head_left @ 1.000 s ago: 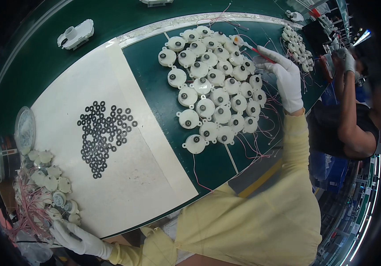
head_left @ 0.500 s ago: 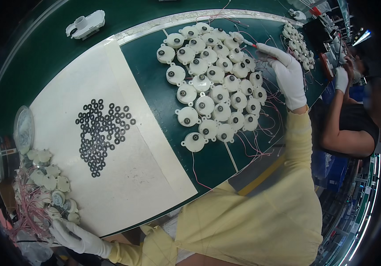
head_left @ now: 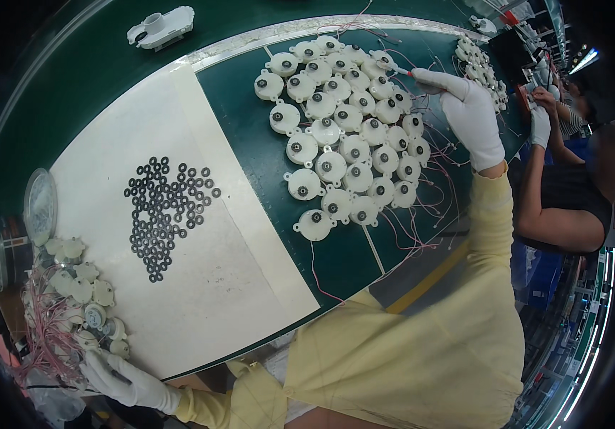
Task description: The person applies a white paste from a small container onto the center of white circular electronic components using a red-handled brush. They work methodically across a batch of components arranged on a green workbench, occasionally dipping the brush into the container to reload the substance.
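- A slender tool (head_left: 401, 70) with a red section extended over the upper right edge of a cluster of white round units (head_left: 352, 121); whether its tip touched a unit could not be told.
- The right hand (head_left: 470, 118), gloved in white, pinched this tool at the fingertips.
- The black-centred units sat closely together on a green tabletop (head_left: 257, 143).
- Left of them, a pale sheet (head_left: 107, 179) bore loose black rings (head_left: 154, 214).
- At the sheet's lower left, a heap of further units (head_left: 82, 289) lay among pink wires (head_left: 48, 325).
- The left hand (head_left: 127, 384), likewise gloved, lay just beside this heap, thumb loosely parted from fingers; contact could not be told.
- Beyond the sheet stood a white housing (head_left: 164, 28); a co-worker (head_left: 564, 214) occupied the far right.
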Available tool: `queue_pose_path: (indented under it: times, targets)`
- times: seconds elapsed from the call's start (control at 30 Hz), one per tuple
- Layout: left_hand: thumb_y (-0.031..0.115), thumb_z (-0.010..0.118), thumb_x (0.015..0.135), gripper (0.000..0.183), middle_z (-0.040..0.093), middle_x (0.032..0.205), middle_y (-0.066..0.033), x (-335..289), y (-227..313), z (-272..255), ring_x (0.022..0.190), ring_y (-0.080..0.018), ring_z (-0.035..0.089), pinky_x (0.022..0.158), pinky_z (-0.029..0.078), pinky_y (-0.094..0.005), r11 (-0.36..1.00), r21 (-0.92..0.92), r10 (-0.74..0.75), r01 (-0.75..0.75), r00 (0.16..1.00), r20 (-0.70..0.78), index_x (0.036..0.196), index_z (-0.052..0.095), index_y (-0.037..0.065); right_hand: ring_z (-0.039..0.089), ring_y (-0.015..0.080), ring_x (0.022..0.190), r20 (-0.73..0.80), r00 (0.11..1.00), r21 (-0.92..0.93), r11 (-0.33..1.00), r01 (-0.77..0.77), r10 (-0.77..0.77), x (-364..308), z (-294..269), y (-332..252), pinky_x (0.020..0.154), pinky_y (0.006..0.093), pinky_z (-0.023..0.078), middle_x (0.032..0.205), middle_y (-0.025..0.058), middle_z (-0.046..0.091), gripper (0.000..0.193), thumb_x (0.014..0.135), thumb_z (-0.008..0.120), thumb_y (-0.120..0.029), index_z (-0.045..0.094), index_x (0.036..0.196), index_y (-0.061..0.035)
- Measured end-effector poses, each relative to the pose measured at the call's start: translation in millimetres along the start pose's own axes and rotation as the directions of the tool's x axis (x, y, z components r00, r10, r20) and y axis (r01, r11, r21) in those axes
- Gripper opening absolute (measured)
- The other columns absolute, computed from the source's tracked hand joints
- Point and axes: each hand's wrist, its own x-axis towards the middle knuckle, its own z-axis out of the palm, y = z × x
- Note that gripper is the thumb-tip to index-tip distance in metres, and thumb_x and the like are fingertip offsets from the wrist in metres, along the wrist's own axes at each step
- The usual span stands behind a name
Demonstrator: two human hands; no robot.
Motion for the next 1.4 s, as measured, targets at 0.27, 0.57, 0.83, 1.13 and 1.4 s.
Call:
queue_pose_path:
  times: [0.27,0.57,0.83,1.13,1.4]
  targets:
    - [0.006,0.055,0.095,0.033,0.056,0.130,-0.0212,0,-1,0,0.124,-0.0381,0.049,0.103,0.039,-0.0447,1.000,0.026,0.007,-0.007,1.000,0.005,0.126,0.059,-0.005,0.071,0.0177,0.084,-0.103,0.988,-0.035,0.993,0.111,-0.114,2,-4,-3,0.079,0.0277,0.054,0.093,0.0118,0.073,0.044,0.079,0.043,0.010,0.073,0.106,-0.0082]
    - [0.005,0.055,0.094,0.033,0.056,0.130,-0.0211,-1,-2,0,0.125,-0.0383,0.048,0.104,0.038,-0.0451,1.000,-0.011,0.025,-0.025,1.000,-0.015,0.126,0.059,-0.004,0.072,0.0191,0.084,-0.029,0.987,-0.169,0.974,0.150,-0.157,5,-6,-12,0.079,0.0283,0.055,0.094,0.0122,0.073,0.043,0.078,0.044,0.010,0.073,0.105,-0.0078]
    - [0.006,0.054,0.094,0.034,0.055,0.132,-0.0218,0,1,0,0.125,-0.0386,0.047,0.105,0.036,-0.0459,1.000,-0.027,-0.011,0.011,1.000,-0.005,0.126,0.059,-0.004,0.072,0.0207,0.086,-0.094,0.981,-0.097,0.983,0.158,-0.167,8,-1,-10,0.080,0.0272,0.054,0.094,0.0133,0.073,0.042,0.078,0.046,0.009,0.073,0.106,-0.0076]
    - [0.005,0.054,0.092,0.035,0.055,0.132,-0.0224,1,3,-1,0.125,-0.0388,0.048,0.105,0.037,-0.0461,0.999,-0.029,-0.015,0.014,1.000,-0.025,0.126,0.059,-0.003,0.069,0.0167,0.090,-0.053,0.996,0.041,0.997,0.069,-0.067,-8,-14,-11,0.084,0.0266,0.052,0.097,0.0116,0.073,0.044,0.080,0.043,0.008,0.069,0.114,-0.0043]
    - [0.003,0.058,0.093,0.031,0.060,0.125,-0.0178,3,5,-1,0.120,-0.0345,0.052,0.102,0.040,-0.0426,0.999,-0.032,0.001,-0.003,0.999,-0.049,0.123,0.060,-0.004,0.065,0.0162,0.099,0.004,0.987,0.391,0.908,-0.150,0.161,-29,-9,-14,0.092,0.0285,0.050,0.109,0.0118,0.069,0.043,0.084,0.042,0.008,0.064,0.120,0.0037]
